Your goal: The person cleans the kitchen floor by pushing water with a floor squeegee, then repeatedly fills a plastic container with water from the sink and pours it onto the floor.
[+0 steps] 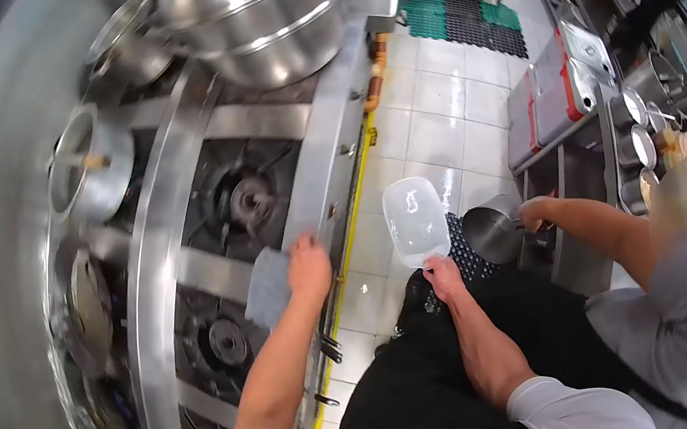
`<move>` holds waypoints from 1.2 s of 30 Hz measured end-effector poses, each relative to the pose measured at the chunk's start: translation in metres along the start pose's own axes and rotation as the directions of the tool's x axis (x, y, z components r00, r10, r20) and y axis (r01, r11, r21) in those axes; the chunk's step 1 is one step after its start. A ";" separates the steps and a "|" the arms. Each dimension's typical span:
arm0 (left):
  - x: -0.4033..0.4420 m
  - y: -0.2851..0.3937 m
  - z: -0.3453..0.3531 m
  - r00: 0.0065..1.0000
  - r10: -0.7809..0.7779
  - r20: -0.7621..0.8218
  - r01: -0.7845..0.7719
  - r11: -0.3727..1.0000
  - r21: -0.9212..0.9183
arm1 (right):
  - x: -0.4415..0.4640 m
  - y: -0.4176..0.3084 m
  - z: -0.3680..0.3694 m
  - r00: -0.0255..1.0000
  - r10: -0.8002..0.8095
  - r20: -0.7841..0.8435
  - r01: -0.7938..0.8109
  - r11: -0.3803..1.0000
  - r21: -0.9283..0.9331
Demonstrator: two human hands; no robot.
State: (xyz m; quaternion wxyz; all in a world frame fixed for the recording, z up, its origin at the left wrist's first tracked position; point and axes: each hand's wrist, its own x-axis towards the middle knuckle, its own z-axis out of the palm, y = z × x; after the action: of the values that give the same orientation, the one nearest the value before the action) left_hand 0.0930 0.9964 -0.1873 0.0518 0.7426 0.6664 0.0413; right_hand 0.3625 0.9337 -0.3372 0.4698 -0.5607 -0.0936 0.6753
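My left hand (309, 266) is at the stove's steel front edge, its fingers closed on a grey cloth (268, 288). The cloth hangs over the bar between two burners. In front of my body, my right hand (442, 277) grips the near end of a translucent plastic container (416, 220), which is held over the floor. Its inside looks bare apart from some glare or marks. The nearest burner (249, 200) lies just beyond the cloth, and another burner (226, 341) is on its near side.
Close on my right, a co-worker's hand (535, 215) holds a metal pot (494, 231). A large steel steamer pot (263, 17) stands at the stove's far end. Behind the burners sits an aluminium pot (101, 165). Shelves with several pots (634, 149) line the right side.
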 end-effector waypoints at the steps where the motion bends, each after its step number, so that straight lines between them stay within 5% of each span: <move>1: 0.003 0.001 0.004 1.000 -0.003 0.022 0.002 0.999 0.049 | 0.022 0.002 -0.011 0.991 -0.111 0.074 0.125 0.965 -0.229; 2: 0.002 0.000 0.006 0.999 -0.003 0.050 -0.002 0.995 0.102 | 0.033 0.007 -0.018 0.968 -0.192 0.162 0.245 0.867 -0.435; 3: 0.002 0.003 0.002 0.994 -0.025 0.108 0.015 0.995 0.095 | 0.036 -0.015 -0.007 0.998 0.001 0.059 0.014 0.966 -0.258; 6: 0.005 0.012 -0.007 0.988 -0.044 0.145 0.033 0.996 0.078 | 0.061 -0.037 -0.002 1.000 0.027 0.012 -0.026 0.996 -0.081; 10: 0.002 0.005 -0.002 0.987 -0.015 0.160 -0.004 0.993 0.121 | 0.090 -0.077 -0.012 0.999 0.031 0.022 -0.030 0.998 -0.056; 14: 0.007 0.006 -0.005 0.979 -0.037 0.202 0.022 0.997 0.077 | 0.131 -0.115 -0.045 0.999 0.041 0.036 -0.031 0.972 -0.231; 16: 0.005 -0.002 0.008 0.983 -0.019 0.184 0.011 0.999 0.042 | 0.124 -0.157 -0.040 0.996 -0.076 -0.039 0.066 0.976 -0.206; 18: 0.004 -0.004 0.007 0.965 -0.071 0.253 0.061 0.997 0.045 | 0.155 -0.166 -0.068 0.998 0.020 -0.052 -0.036 0.937 -0.349; 20: 0.005 0.004 0.000 0.956 -0.127 0.264 0.121 0.992 0.038 | 0.155 -0.208 -0.064 0.999 -0.038 0.025 0.044 0.956 -0.291; 23: 0.008 0.009 -0.001 0.899 -0.248 0.362 0.241 0.968 0.064 | 0.193 -0.224 -0.108 0.998 0.055 0.031 -0.046 0.968 -0.246; 24: 0.008 0.010 0.006 0.894 -0.261 0.364 0.258 0.964 0.057 | 0.201 -0.232 -0.120 0.966 -0.177 0.187 0.257 0.719 -0.646; 25: 0.004 0.009 0.011 0.912 -0.267 0.312 0.252 0.964 0.089 | 0.211 -0.241 -0.126 0.859 -0.293 0.420 0.494 0.257 -0.831; 26: -0.001 0.006 0.016 0.928 -0.269 0.259 0.244 0.962 0.125 | 0.215 -0.258 -0.123 0.861 -0.281 0.423 0.493 0.257 -0.832; 28: -0.017 -0.012 0.044 0.926 -0.312 0.215 0.280 0.945 0.167 | 0.214 -0.291 -0.113 0.853 -0.317 0.415 0.441 0.012 -0.897; 29: -0.021 -0.014 0.048 0.924 -0.346 0.164 0.311 0.928 0.204 | 0.224 -0.299 -0.114 0.947 -0.248 0.206 0.312 0.545 -0.778; 30: -0.017 -0.011 0.046 0.912 -0.368 0.180 0.329 0.920 0.212 | 0.231 -0.311 -0.111 0.948 -0.237 0.211 0.310 0.549 -0.776; 32: 0.001 -0.002 0.034 0.852 -0.410 0.324 0.342 0.906 0.248 | 0.246 -0.345 -0.105 0.895 -0.283 0.345 0.374 0.051 -0.926; 33: 0.017 0.005 0.021 0.796 -0.422 0.433 0.334 0.904 0.267 | 0.299 -0.307 -0.151 0.916 -0.345 0.207 0.378 0.559 -0.738; 36: 0.091 0.034 -0.030 0.452 -0.387 0.803 0.236 0.921 0.311 | 0.312 -0.377 -0.133 0.929 -0.248 0.276 0.362 0.443 -0.820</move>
State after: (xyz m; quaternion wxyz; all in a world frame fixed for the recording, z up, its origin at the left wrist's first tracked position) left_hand 0.1322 1.0842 -0.1533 0.3209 0.5320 0.6798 -0.3897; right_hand 0.6967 1.3150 -0.3474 0.2360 -0.6526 -0.5422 0.4738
